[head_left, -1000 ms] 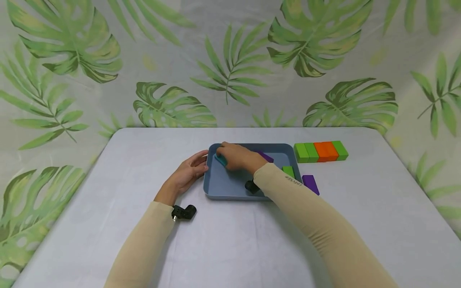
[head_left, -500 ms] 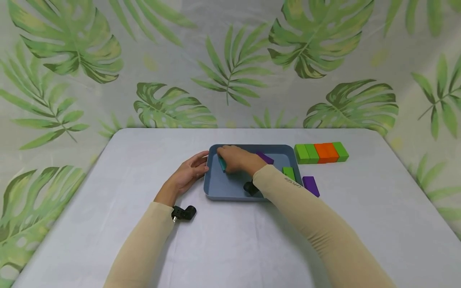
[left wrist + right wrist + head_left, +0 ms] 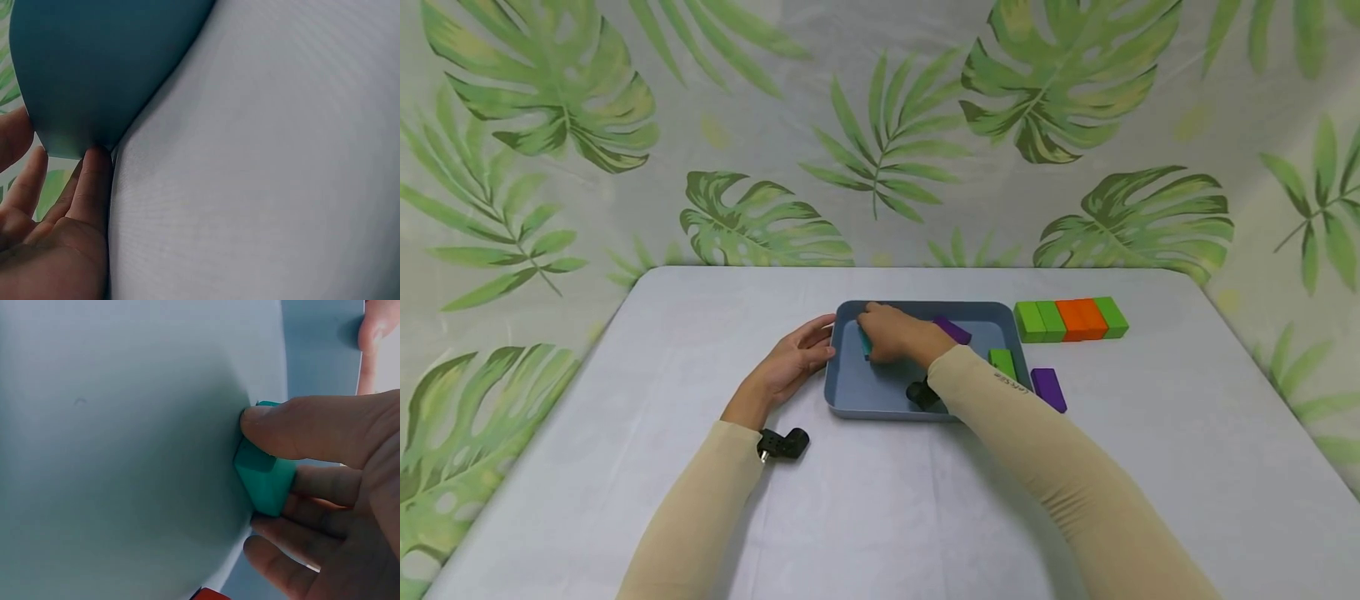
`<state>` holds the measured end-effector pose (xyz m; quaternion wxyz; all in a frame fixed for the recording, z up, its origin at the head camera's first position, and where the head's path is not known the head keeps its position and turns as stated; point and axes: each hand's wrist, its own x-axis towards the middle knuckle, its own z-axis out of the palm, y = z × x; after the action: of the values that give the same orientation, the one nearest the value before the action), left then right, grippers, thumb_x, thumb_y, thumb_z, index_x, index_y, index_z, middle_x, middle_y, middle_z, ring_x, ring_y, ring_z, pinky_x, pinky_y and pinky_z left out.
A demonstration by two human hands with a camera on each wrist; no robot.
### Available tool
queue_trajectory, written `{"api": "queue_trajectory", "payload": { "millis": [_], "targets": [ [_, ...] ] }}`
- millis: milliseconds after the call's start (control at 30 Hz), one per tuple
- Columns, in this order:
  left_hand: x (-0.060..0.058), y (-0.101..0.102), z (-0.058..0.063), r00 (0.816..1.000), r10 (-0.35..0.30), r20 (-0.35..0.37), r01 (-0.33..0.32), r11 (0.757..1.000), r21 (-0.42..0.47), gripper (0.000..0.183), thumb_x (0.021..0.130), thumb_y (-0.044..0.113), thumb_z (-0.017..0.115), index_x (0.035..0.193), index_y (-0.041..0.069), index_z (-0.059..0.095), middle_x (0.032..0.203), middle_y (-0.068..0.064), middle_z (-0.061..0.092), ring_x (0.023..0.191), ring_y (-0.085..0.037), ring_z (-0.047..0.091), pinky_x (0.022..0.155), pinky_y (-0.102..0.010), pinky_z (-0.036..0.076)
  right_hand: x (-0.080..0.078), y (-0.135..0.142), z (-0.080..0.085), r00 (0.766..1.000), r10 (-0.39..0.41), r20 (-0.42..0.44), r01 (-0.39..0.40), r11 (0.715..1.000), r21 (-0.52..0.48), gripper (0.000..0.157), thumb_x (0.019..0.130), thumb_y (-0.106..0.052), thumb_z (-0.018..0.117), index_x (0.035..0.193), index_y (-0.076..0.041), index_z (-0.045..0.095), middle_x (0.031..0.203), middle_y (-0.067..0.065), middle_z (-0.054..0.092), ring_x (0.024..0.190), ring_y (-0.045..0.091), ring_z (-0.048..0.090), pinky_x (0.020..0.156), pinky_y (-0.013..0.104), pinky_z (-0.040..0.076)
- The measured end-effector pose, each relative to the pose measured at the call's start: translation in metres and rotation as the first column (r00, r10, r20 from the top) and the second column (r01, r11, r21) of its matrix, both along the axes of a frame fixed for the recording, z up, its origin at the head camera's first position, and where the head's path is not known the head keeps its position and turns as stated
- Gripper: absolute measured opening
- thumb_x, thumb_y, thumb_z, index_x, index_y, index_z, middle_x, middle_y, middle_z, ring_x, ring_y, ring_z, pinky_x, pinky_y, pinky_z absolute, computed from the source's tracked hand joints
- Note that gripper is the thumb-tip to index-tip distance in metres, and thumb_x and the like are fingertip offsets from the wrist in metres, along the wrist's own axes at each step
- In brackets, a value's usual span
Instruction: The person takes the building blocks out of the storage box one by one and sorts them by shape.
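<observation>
A teal block [image 3: 265, 478] is pinched between the thumb and fingers of my right hand [image 3: 895, 331], low inside the blue-grey tray [image 3: 887, 411] near its left end. In the head view the hand hides most of that block. My left hand [image 3: 785, 364] lies against the tray's left outer side, its fingers fairly straight. In the left wrist view, fingertips [image 3: 95, 156] touch the tray wall. A purple block [image 3: 952, 329] and a green block [image 3: 1002, 362] lie in the right part of the tray, the green one partly behind the right sleeve.
Right of the tray, green blocks [image 3: 1032, 322] and orange blocks [image 3: 1081, 319] stand in a row. Another purple block [image 3: 1048, 389] lies by the tray's right side. A red block corner [image 3: 211, 594] shows at the bottom of the right wrist view. Leaf-patterned cloth hangs behind the table.
My right hand has shifted slightly right and nearer, and the teal block has turned from slanted to more lengthwise. The left hand stays at the tray's side.
</observation>
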<state>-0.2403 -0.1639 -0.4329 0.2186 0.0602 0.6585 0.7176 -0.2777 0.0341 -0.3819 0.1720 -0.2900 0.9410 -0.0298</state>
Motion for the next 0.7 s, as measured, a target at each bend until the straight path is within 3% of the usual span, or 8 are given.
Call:
{"api": "queue_trajectory", "payload": {
  "millis": [700],
  "targets": [
    [0.0001, -0.0023, -0.0024, 1.000, 0.011, 0.003, -0.011, 1.000, -0.019, 0.067, 0.099, 0.000, 0.051, 0.159, 0.014, 0.024, 0.166, -0.015, 0.020, 0.152, -0.031, 0.025, 0.125, -0.048, 0.021, -0.0008, 0.0028, -0.0024, 0.999, -0.043, 0.022, 0.044, 0.997, -0.056, 0.067, 0.089, -0.024, 0.072, 0.147, -0.005, 0.045, 0.144, 0.014, 0.048, 0.117, 0.025, 0.055, 0.106, 0.040, 0.048]
  ]
}}
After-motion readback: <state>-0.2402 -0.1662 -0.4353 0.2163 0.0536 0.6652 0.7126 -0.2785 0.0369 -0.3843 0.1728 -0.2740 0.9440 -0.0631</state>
